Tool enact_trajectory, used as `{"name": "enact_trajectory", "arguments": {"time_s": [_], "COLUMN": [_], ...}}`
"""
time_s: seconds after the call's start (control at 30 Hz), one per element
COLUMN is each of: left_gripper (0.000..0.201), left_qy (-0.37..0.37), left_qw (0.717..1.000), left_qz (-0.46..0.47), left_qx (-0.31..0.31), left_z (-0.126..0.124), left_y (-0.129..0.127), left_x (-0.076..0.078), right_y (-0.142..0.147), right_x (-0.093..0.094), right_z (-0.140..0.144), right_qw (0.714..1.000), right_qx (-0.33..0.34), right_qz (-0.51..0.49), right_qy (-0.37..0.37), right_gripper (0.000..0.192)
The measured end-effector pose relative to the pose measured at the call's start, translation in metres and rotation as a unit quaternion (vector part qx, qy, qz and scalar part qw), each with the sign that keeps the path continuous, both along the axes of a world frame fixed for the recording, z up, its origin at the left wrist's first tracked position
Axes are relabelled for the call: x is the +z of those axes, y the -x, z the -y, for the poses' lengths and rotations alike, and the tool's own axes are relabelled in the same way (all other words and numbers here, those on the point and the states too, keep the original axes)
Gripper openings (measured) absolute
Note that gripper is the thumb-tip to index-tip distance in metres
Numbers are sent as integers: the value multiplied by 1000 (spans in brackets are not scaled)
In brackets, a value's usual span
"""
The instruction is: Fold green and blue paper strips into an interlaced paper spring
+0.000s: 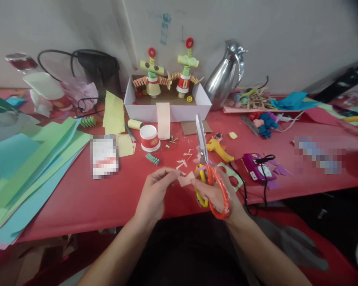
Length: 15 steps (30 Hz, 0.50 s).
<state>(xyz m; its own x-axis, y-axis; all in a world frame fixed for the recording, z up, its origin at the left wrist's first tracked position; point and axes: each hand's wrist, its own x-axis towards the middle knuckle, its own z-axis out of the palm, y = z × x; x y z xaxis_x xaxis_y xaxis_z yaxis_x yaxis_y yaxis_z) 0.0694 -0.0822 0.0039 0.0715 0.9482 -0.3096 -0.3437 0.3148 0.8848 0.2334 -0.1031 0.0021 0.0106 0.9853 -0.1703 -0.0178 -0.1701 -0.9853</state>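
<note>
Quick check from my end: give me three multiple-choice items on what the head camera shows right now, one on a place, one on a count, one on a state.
1. Where do the paper figures stand?
A. In the white box
B. On the green sheets
C. Beside the jug

2. How many figures are there?
A. One
B. Two
C. Four

3. What does the right hand hold?
A. A cup
B. Nothing
C. Scissors

Key: 1 A, they stand inside the white box; 2 B, two stand side by side; 3 C, its fingers pass through the scissors handles, blades pointing up, while the left hand pinches a paper piece.
</note>
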Motion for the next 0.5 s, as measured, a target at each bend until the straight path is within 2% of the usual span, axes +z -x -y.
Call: {"name": "enact_trajectory", "arguments": {"time_s": [0.1, 0.2, 0.23, 0.3, 0.4, 0.43, 0.5], "left_gripper": [19, 12, 11, 22, 5, 4, 10], "left_qy": [3, -43, -60, -82, -102, -103, -87], "left_qw": [999, 988, 982, 974, 953, 949, 959], "left_qz": [-16, -139, -175, -207, -213, -212, -192], "left_qx": [38, 48, 29, -53, -191, -210, -191], "left_z": [-6, -11, -12, -13, -13, -13, -14], "left_y": [4, 11, 13, 14, 12, 11, 10], "left_x": [-1, 5, 9, 15, 19, 18, 14], "right_y": [-1, -4, -4, -6, -6, -6, -7], "right_x": [1, 5, 6, 8, 10, 11, 11], "right_z": [-1, -2, -2, -5, -8, -8, -5], "right_qw": [1000, 999, 999, 999, 999, 999, 999], "right_qx": [-22, -10, -5, 5, 14, 19, 17], "right_qz": [7, 16, 24, 39, 38, 32, 10], "right_qy": [20, 40, 39, 32, 24, 25, 28], "right_gripper": [41, 49, 51, 52, 53, 54, 54]}}
